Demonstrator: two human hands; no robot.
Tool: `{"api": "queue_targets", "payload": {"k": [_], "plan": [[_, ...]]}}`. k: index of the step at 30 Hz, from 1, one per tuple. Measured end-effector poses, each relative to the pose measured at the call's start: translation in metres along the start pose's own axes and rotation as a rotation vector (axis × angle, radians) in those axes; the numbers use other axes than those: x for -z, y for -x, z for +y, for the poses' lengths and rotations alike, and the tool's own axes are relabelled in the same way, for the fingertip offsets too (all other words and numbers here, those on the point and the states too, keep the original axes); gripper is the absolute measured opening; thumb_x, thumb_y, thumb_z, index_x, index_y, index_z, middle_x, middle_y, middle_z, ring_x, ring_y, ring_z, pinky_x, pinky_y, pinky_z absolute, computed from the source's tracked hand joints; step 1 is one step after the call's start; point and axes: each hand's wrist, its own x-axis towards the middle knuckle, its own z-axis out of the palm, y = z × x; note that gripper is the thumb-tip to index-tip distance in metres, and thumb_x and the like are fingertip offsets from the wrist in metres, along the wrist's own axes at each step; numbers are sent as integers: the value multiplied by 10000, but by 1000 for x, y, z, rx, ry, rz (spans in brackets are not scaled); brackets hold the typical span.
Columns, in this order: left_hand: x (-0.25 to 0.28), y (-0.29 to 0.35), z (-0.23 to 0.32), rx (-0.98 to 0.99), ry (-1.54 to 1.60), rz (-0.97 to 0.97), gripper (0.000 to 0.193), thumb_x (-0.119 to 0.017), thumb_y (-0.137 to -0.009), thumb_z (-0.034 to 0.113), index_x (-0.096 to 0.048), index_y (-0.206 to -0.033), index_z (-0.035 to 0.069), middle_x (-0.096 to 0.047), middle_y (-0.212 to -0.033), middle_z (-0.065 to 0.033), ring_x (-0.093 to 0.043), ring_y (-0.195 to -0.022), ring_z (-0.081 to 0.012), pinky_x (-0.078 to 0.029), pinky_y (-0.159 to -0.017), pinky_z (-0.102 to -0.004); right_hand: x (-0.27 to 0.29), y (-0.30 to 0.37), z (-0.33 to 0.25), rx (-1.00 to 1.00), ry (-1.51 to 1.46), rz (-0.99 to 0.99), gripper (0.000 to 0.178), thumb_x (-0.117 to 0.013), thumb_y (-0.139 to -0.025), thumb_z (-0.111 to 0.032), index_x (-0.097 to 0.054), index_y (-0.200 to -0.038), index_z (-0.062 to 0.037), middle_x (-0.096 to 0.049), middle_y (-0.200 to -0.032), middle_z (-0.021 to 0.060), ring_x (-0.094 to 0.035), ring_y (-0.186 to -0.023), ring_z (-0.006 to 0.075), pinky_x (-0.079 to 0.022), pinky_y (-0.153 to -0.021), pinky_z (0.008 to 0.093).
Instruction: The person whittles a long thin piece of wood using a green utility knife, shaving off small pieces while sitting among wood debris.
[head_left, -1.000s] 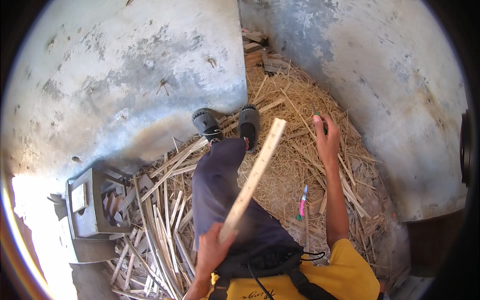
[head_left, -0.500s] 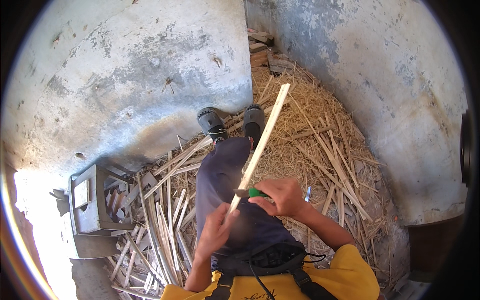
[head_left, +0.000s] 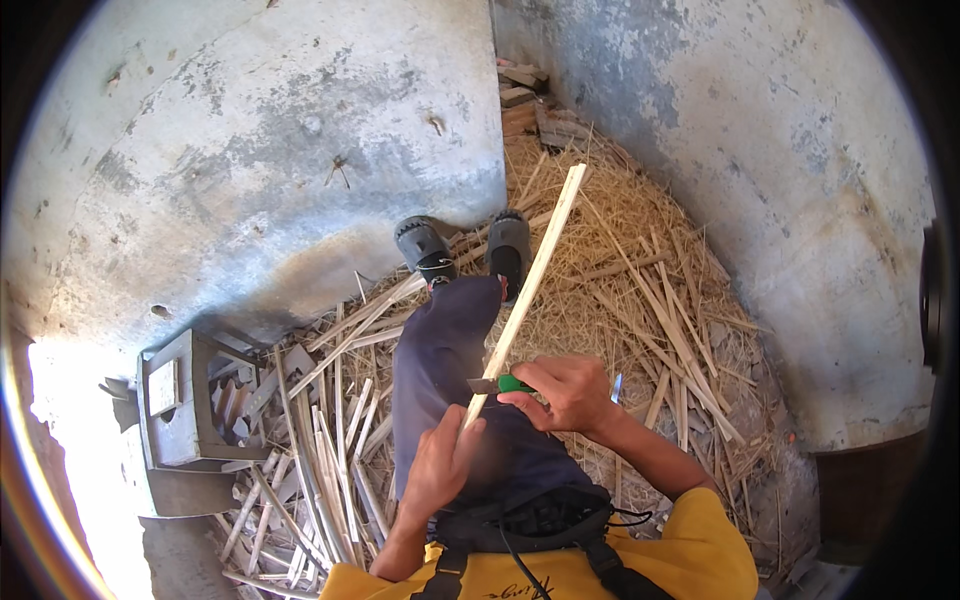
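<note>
A long pale strip of split wood or bamboo point(head_left: 540, 265) slants up and away from my lap, its far end over the straw. My left hand point(head_left: 440, 462) is closed round its near end. In my right hand point(head_left: 568, 392) I grip a green-handled utility knife point(head_left: 512, 384). Its short, flat blade lies across the strip, just beyond my left fingers, and touches it. Whether the edge has bitten into the strip cannot be made out. My legs in dark trousers point(head_left: 440, 345) stretch out beneath the strip.
Loose strips point(head_left: 335, 470) lie heaped on the left, beside a grey box-like frame point(head_left: 185, 400). Straw point(head_left: 620, 240) and more strips point(head_left: 690, 370) cover the floor to the right. Weathered walls point(head_left: 300, 130) meet in the far corner, near stacked bricks point(head_left: 520, 95). My shoes point(head_left: 425, 245) almost reach the wall.
My left hand and the strip have shifted slightly right, with the strip's far end a little further right. The knife has stayed in nearly the same place across it.
</note>
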Motion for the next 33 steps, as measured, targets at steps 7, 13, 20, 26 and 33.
{"api": "queue_targets", "payload": {"k": [7, 13, 20, 26, 33], "plan": [[10, 38, -1, 213, 2, -125, 208, -593, -1103, 216, -554, -1035, 24, -598, -806, -264, -576, -832, -550, -451, -665, -529, 53, -27, 114, -768, 259, 213, 531, -587, -1101, -490, -776, -1166, 2, -649, -686, 34, -560, -522, 147, -459, -502, 331], [8, 38, -22, 251, 36, -52, 275, -575, -1121, 256, -574, -1003, 8, -540, -683, -184, -518, -596, -356, -452, -609, -434, 64, 1, 148, -582, -33, 431, 486, -592, -1106, -446, -739, -1072, 16, -520, -647, 0, -459, -600, 109, -342, -561, 310], [13, 7, -7, 270, 331, -125, 295, -507, -1161, 234, -564, -975, 12, -466, -677, 19, -402, -647, -59, -331, -558, -311, 16, 4, 37, -227, -220, 96, 409, -715, -1027, -456, -723, -1001, -47, -710, -769, 70, -668, -569, 221, -490, -515, 345], [8, -1, -5, 165, 300, -105, 264, -519, -1157, 213, -559, -1000, 4, -449, -668, -8, -399, -641, -76, -332, -558, -337, 1, 4, -7, -67, -124, -58, 306, -751, -996, -406, -714, -986, -102, -724, -801, 39, -702, -599, 258, -516, -512, 382], [2, 0, -5, 68, 187, -40, 233, -516, -1147, 185, -567, -1031, -11, -505, -652, -161, -466, -555, -236, -358, -559, -418, -1, 4, -8, -44, -47, -31, 299, -745, -994, -420, -705, -965, -125, -699, -765, 23, -689, -577, 229, -509, -497, 365]]}}
